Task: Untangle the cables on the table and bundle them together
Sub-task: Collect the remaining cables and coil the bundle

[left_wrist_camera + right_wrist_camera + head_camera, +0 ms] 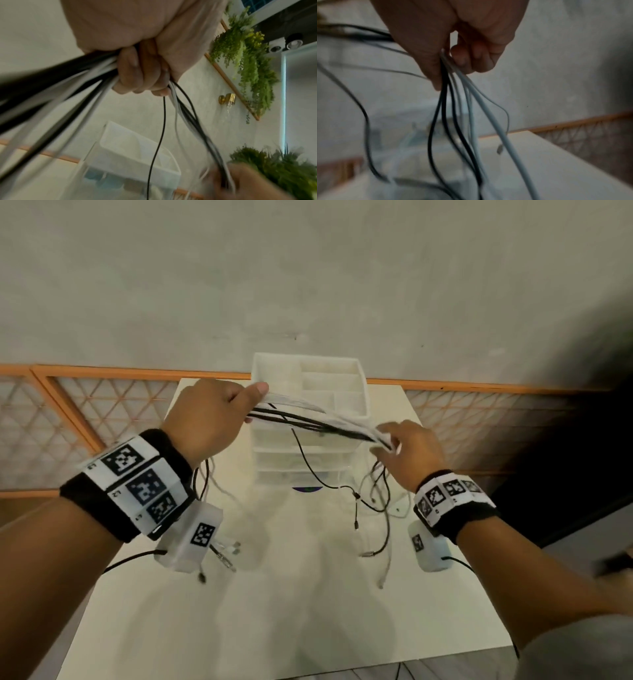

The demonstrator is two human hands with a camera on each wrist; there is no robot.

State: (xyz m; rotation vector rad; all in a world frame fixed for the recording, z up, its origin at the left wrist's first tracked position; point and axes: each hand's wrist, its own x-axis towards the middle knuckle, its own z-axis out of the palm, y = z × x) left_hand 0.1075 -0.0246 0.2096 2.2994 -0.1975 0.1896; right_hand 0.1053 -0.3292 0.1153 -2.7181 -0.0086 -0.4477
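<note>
Above the middle of the desk (274, 611), the left hand (205, 419) is fisted around a bunch of black and white cables (318, 419), which stretches across to the right hand (407, 450), whose thumb and fingers pinch the same bunch. Loose ends hang from both hands, their plugs dangling over the desk or resting on it. Behind the cables, a white drawer organizer (308, 392) stands at the desk's far edge.
</note>
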